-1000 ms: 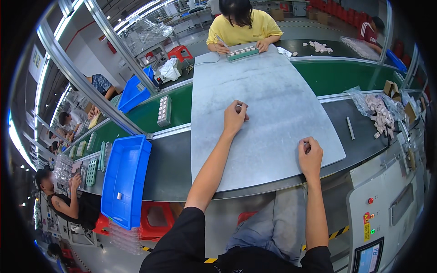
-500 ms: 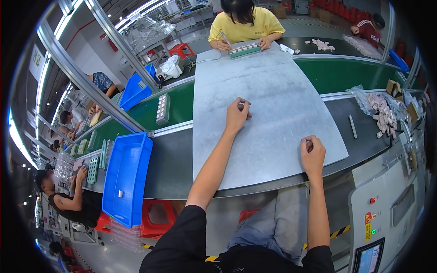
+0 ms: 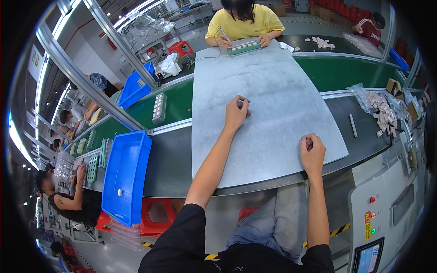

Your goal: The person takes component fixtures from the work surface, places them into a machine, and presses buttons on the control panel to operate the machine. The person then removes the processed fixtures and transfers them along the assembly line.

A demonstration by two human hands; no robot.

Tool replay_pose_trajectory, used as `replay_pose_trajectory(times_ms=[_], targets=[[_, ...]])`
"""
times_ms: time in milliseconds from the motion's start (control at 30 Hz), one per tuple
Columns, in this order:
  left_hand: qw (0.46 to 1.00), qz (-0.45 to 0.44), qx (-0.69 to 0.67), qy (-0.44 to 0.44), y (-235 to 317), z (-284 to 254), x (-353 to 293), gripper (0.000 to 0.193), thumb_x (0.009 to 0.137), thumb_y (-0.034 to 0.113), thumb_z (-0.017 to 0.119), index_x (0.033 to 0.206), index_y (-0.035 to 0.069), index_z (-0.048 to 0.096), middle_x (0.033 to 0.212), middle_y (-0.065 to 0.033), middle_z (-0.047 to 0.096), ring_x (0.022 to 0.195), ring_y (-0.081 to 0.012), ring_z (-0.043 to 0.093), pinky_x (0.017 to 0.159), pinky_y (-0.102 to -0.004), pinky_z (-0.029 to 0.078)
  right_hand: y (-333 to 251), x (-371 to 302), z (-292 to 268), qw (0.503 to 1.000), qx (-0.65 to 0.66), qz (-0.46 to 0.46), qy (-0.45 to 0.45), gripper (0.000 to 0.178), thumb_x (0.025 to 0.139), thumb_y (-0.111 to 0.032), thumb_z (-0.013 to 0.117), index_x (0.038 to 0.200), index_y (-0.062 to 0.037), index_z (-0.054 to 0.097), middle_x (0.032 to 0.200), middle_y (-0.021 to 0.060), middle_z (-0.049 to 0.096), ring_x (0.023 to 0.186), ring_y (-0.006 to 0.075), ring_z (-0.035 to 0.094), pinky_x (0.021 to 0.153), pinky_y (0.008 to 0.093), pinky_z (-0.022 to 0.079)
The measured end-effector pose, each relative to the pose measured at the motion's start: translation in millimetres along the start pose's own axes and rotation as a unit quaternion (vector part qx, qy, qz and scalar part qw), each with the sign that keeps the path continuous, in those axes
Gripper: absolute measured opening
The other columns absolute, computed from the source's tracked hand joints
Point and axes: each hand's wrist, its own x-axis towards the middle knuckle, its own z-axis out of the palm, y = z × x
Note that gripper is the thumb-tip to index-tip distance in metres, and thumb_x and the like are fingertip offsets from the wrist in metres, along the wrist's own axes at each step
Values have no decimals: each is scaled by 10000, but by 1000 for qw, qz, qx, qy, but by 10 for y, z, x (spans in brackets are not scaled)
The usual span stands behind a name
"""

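Observation:
My left hand (image 3: 236,112) rests on a large pale grey board (image 3: 268,136), near its middle, with the fingers curled in. To the right and nearer to me, my right hand (image 3: 313,155) lies in a loose fist by the board's near right edge. I see nothing gripped in either hand; dark gaps show inside the curled fingers. At the board's far end, a co-worker in yellow holds a pen-like tool (image 3: 224,33) with a cable. It is over a green tray (image 3: 244,48) with rows of small white blocks.
Left of the board stands a blue bin (image 3: 142,157) with one small white piece (image 3: 119,192) inside. A tray of white blocks (image 3: 159,108) sits on the green conveyor (image 3: 180,98). At right are a thin strip (image 3: 353,125), a heap of pinkish pieces (image 3: 385,113) and a control panel (image 3: 387,218).
My hands stay almost still, both curled. The co-worker's tool and hand have shifted slightly over the green tray. At far right, the person in dark red has raised a hand.

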Motion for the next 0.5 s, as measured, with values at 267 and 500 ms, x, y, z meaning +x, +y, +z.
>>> replay_pose_trajectory(times_ms=[267, 500], targets=[[1000, 4, 4, 0, -22, -12, 3, 192, 1003, 157, 589, 966, -18, 657, 631, -87, 677, 546, -127, 634, 531, -282, 481, -33, 0, 0, 1000, 2, 7, -5, 84, 905, -91, 661, 859, -21, 654, 691, 92, 547, 625, 238, 535, 598, 391, 425], [1000, 3, 8, -3, 9, 6, -9, 190, 1001, 157, 593, 962, -18, 655, 628, -86, 672, 550, -127, 635, 535, -281, 489, -22, -4, -16, 1000, 1, 6, 0, 86, 906, -89, 659, 858, -18, 652, 694, 93, 549, 624, 236, 536, 595, 385, 425]])
